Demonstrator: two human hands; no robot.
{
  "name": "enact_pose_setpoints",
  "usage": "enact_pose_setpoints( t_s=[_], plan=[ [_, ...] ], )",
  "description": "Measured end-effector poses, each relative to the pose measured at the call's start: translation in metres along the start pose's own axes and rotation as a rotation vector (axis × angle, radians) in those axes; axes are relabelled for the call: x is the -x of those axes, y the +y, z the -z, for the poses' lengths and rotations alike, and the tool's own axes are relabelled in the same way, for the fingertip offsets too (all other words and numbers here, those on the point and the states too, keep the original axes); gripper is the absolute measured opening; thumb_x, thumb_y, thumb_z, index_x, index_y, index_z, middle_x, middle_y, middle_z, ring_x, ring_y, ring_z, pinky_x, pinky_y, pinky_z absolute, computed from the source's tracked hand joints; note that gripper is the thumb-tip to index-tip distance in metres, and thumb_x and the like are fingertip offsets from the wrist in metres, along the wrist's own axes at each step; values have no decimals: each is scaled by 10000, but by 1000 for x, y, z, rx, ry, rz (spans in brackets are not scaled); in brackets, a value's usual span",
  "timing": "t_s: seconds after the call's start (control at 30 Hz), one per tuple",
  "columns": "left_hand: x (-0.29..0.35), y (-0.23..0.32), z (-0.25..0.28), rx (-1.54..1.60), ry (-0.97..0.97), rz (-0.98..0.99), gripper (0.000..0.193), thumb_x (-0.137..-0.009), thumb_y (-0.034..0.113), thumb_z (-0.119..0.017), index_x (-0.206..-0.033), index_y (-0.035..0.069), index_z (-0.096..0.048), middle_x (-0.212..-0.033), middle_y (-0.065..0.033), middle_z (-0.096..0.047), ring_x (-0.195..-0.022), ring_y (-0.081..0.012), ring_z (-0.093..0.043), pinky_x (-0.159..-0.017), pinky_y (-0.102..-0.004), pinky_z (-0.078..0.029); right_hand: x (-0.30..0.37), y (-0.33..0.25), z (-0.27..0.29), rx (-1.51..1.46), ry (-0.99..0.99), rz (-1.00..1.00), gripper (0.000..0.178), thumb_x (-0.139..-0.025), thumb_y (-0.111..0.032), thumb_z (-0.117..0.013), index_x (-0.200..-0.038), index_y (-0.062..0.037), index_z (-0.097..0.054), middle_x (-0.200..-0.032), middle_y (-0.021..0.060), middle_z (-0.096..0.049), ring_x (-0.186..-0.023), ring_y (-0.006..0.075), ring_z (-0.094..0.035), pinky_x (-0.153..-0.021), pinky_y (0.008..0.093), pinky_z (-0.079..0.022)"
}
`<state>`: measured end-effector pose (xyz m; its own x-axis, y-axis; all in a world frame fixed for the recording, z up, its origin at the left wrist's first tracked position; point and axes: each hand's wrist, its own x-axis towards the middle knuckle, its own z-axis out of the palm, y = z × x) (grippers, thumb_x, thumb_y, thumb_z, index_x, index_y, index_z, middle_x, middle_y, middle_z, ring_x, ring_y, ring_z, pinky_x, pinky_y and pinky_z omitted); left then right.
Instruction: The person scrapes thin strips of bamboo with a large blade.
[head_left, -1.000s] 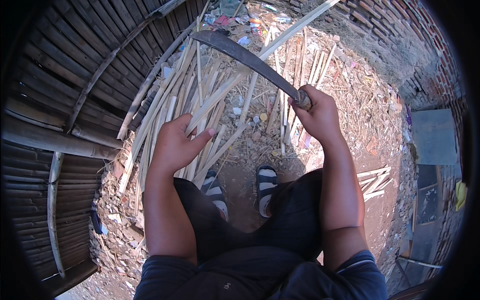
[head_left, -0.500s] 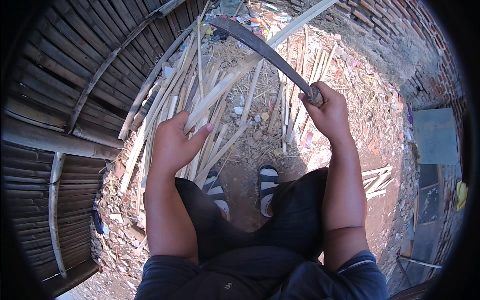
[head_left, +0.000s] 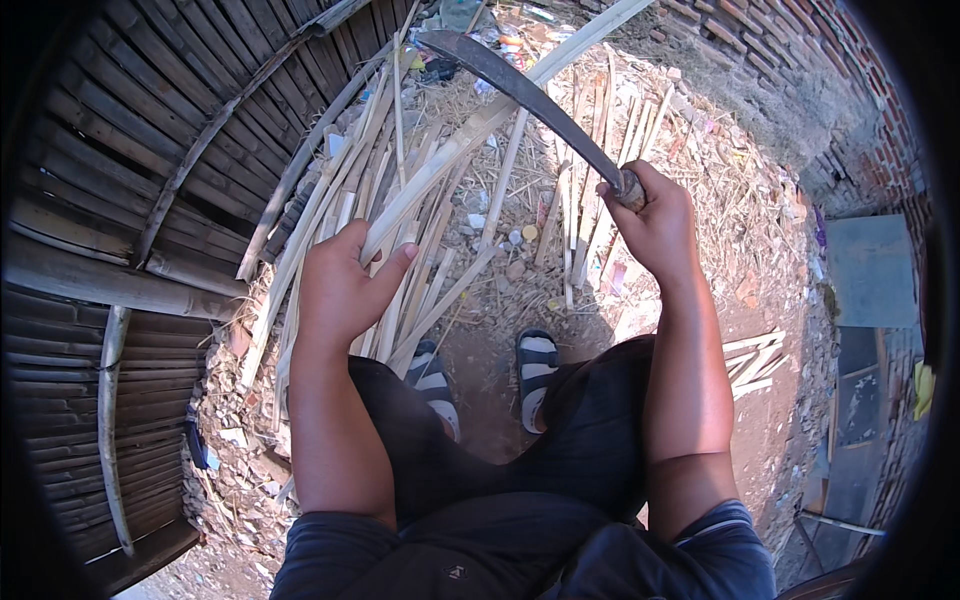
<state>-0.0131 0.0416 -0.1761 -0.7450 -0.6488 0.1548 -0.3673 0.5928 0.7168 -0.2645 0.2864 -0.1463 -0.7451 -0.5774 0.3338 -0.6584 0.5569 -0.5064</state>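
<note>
My left hand (head_left: 345,280) grips the near end of a long, pale split bamboo strip (head_left: 435,178), its thumb standing off to the side and its fingers partly hidden. From there the strip slants up and away to the right, past the top edge. In my right hand (head_left: 655,215) is the short handle of a machete (head_left: 545,112) with a dark, curved blade. The blade points to the far left and crosses over the strip; whether the two touch I cannot tell.
Loose bamboo strips (head_left: 340,190) lie heaped on the left, and more strips (head_left: 590,190) lie ahead. A short bundle (head_left: 755,360) is by my right knee. A slatted bamboo wall (head_left: 150,130) bounds the left, a brick wall (head_left: 770,60) the far right. My sandals (head_left: 537,355) stand on littered ground.
My left hand has shifted slightly left, drawing the bamboo strip back toward me, so it slides down-left beneath the blade. My right hand and the machete stay nearly still.
</note>
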Motion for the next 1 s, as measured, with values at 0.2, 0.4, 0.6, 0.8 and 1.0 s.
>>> enact_pose_setpoints(
  t_s=[0.2, 0.4, 0.6, 0.8, 1.0],
  plan=[
    [-1, 0, -5, -11, 24, -32, 393, -889, 341, -848, -888, -14, -678, -647, -129, -633, -563, -234, -586, -563, -386, -473, 9, -5, -6, 19, -85, 274, 287, -774, -122, -820, -1037, -100, -706, -854, 132, -718, -799, 375, -714, -695, 458, -558],
    [1, 1, 2, -115, 46, -23, 370, -887, 309, -849, -904, -23, -688, -660, -122, -630, -576, -202, -558, -565, -369, -462, 9, -16, -5, 103, -91, 340, 302, -757, -117, -809, -1039, -106, -702, -863, 126, -713, -803, 377, -713, -701, 465, -563],
    [-1, -1, 3, -53, 35, -3, 443, -879, 392, -845, -854, -13, -667, -674, -178, -663, -565, -309, -638, -568, -418, -491, -2, 8, 9, -19, 45, -84, 201, -893, -204, -812, -1006, -66, -722, -794, 186, -720, -734, 375, -711, -670, 444, -537],
    [-2, -4, 1, -35, 19, 0, 434, -878, 381, -850, -830, -9, -665, -660, -161, -654, -553, -284, -615, -566, -402, -482, 8, -5, -5, 62, -68, 273, 263, -779, -144, -817, -1022, -130, -716, -878, 117, -723, -812, 367, -717, -706, 460, -561],
    [1, -4, 13, 47, -130, 59, 398, -868, 344, -880, -860, -7, -694, -639, -69, -620, -572, -152, -549, -567, -352, -458, 5, -1, 0, 55, 22, 250, 291, -753, -126, -834, -1012, -113, -701, -880, 127, -723, -814, 362, -717, -707, 456, -559]
  ],
)
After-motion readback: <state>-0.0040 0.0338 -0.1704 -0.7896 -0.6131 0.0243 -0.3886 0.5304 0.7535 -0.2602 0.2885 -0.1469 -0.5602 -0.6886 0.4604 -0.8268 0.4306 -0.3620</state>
